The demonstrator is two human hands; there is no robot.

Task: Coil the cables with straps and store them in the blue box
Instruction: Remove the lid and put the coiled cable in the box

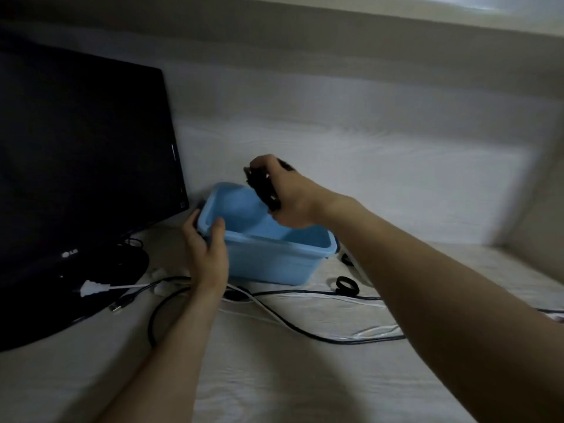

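Pale fabric, a bed by the look of it, stretches under everything, dim and a little blurred, with a light wall behind. And right at the centre of the action is the coiled black cable (263, 186), bundled tight and gripped in the right hand (288, 198), fingers curled round the top of it, thumb side towards us. The bundle hangs just above the far rim of the blue box (265, 254), its long axis running roughly up and down with a slight lean, lower end pointing into the open box. So the drop is short and almost straight down, a touch nearer the camera; the box looks empty inside from here.

Left hand (207, 248) is on duty too: it grips the near left corner of the box, thumb hooked over the rim, fingers wrapped round the outside, steadying it. The box itself lies with its long side running from left-far to right-near, tilted slightly up at the left corner, I judge. The right hand is plainly the one placed to make the deposit.

Outward now: loose black cable (305, 326) and white cable (329, 297) trail across the bed in front of the box, uncoiled, so there is more work left. A small black strap roll (346, 284) sits just right of the box. Off to the left leans a dark monitor (82, 166), with a white plug (91, 289) and a USB plug (117, 306) lying below it.
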